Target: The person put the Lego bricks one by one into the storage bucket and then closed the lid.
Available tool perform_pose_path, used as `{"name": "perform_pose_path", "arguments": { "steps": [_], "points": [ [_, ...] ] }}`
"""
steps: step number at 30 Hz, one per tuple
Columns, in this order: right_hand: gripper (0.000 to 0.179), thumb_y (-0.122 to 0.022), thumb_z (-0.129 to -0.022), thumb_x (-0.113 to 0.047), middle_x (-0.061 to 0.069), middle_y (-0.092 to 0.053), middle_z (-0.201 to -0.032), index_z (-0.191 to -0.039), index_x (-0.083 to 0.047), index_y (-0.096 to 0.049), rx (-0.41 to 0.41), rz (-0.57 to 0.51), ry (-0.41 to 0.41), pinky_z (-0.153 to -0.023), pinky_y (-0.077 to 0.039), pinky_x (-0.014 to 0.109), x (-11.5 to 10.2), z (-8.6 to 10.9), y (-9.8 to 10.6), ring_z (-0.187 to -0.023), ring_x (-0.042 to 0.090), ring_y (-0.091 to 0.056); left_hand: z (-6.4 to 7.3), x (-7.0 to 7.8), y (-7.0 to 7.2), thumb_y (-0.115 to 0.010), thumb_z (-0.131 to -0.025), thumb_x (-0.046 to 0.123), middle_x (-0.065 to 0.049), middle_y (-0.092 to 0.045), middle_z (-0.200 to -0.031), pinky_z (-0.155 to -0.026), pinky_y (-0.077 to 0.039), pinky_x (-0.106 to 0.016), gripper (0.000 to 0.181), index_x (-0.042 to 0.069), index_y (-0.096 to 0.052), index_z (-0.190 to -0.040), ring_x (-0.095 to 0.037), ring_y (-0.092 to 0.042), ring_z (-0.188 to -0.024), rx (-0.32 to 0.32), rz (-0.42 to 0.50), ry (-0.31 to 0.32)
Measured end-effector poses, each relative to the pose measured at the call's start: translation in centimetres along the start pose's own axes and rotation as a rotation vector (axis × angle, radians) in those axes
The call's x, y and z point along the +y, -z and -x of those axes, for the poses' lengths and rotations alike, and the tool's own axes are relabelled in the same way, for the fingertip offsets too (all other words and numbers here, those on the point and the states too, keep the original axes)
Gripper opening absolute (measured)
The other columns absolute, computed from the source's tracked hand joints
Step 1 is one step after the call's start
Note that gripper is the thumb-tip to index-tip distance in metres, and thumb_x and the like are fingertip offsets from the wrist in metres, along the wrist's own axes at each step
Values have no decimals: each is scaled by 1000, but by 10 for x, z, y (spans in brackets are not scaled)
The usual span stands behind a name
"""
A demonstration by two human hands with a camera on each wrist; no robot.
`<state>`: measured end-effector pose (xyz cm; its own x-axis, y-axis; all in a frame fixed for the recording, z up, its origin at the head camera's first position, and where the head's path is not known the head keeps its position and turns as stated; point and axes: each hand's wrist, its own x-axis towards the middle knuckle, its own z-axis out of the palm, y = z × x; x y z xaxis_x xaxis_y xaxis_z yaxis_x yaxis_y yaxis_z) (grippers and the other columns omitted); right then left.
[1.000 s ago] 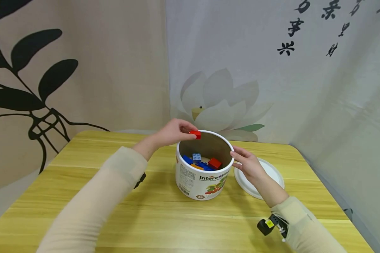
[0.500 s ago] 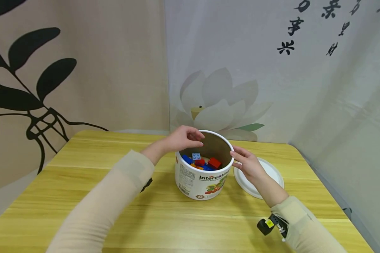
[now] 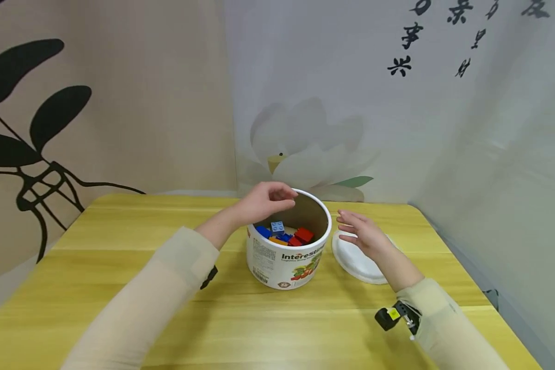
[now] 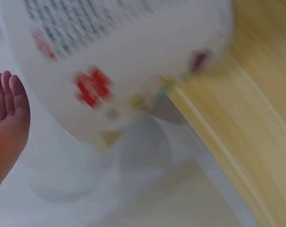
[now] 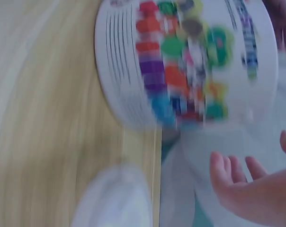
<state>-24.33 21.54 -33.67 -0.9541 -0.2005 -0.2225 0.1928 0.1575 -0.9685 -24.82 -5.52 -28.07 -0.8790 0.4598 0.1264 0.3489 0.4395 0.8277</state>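
A white round bucket (image 3: 287, 264) with printed fruit and lettering stands uncovered on the table. Inside lie several building blocks: a light blue block (image 3: 277, 228), red blocks (image 3: 303, 236), a yellow-orange block (image 3: 278, 241) and darker blue ones. My left hand (image 3: 269, 199) hovers over the bucket's left rim, fingers loosely bent and holding nothing. Just right of the bucket, my right hand (image 3: 363, 234) hangs in the air above the white lid (image 3: 358, 262), its fingers loose and apart from the rim. In the right wrist view the right hand (image 5: 256, 182) shows below the bucket's printed side.
The wooden table (image 3: 189, 318) carries the bucket near its middle, with the lid lying flat to the right. A curtain (image 3: 166, 103) printed with leaves, a lotus and characters hangs behind the table's far edge.
My left hand has let a red block go into the bucket. My right hand has come off the bucket's rim. The head view has turned slightly right.
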Motion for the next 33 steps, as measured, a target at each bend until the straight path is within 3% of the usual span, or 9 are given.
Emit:
{"name": "perform_pose_path", "arguments": {
  "steps": [5, 9, 17, 22, 23, 25, 27, 29, 33],
  "points": [
    [63, -38, -100, -34, 27, -21, -151, -147, 3, -18, 53, 69, -54, -111, -29, 46, 9, 3, 45, -138, 39, -23, -6, 29, -27, -58, -92, 22, -7, -64, -113, -93, -48, -33, 32, 10, -59, -122, -20, -58, -106, -39, 26, -1],
    [64, -40, -99, -36, 26, -21, -151, -148, 0, -19, 138, 120, -106, -110, -29, 46, 20, 7, 74, -137, 39, -24, -12, 48, -55, -57, -92, 18, -10, -60, -122, -95, -47, -33, 38, 7, -52, -128, -23, -56, -114, -62, 55, -24],
    [60, -44, -97, -36, 22, -27, -150, -144, 0, -31, 280, 259, -169, -105, -32, 47, 47, 19, 112, -133, 39, -28, -33, 65, -128, -57, -92, 23, -12, -50, -137, -100, -44, -37, 50, 6, -43, -137, -28, -50, -124, -137, 51, -14],
    [65, -45, -97, -36, 25, -22, -151, -145, 2, -24, 313, 324, -208, -106, -32, 49, 57, 16, 120, -135, 43, -26, -45, 42, -166, -57, -91, 26, -18, -46, -140, -106, -38, -38, 57, -2, -40, -138, -30, -44, -129, -105, -54, 94],
    [68, -45, -96, -37, 26, -21, -151, -146, 3, -22, 319, 338, -218, -104, -34, 49, 59, 15, 121, -126, 44, -37, -47, 35, -173, -57, -90, 27, -19, -46, -140, -107, -37, -38, 59, -3, -40, -137, -30, -43, -130, -87, -76, 127],
    [71, -46, -95, -38, 27, -20, -151, -146, 5, -20, 330, 364, -245, -98, -39, 45, 64, 12, 122, -113, 40, -45, -50, 22, -185, -58, -89, 26, -24, -43, -140, -109, -34, -39, 62, -8, -38, -137, -32, -40, -132, -56, -91, 205],
    [73, -47, -94, -39, 27, -23, -149, -145, 6, -19, 341, 389, -272, -86, -43, 38, 68, 10, 124, -88, 28, -50, -53, 9, -195, -59, -88, 26, -27, -41, -139, -108, -34, -41, 64, -11, -36, -136, -34, -40, -131, -32, -70, 285],
    [74, -47, -94, -38, 28, -29, -145, -144, 8, -20, 348, 411, -293, -72, -42, 29, 73, 7, 124, -66, 17, -42, -54, -2, -203, -60, -87, 24, -30, -42, -137, -107, -35, -42, 65, -14, -36, -135, -36, -42, -129, 3, -43, 339],
    [71, -48, -94, -36, 28, -36, -137, -142, 10, -24, 359, 416, -306, -58, -39, 20, 79, 3, 125, -53, 8, -39, -57, -14, -211, -61, -85, 21, -30, -47, -132, -105, -38, -42, 64, -16, -38, -132, -36, -46, -124, 66, -28, 385]
  ]
}}
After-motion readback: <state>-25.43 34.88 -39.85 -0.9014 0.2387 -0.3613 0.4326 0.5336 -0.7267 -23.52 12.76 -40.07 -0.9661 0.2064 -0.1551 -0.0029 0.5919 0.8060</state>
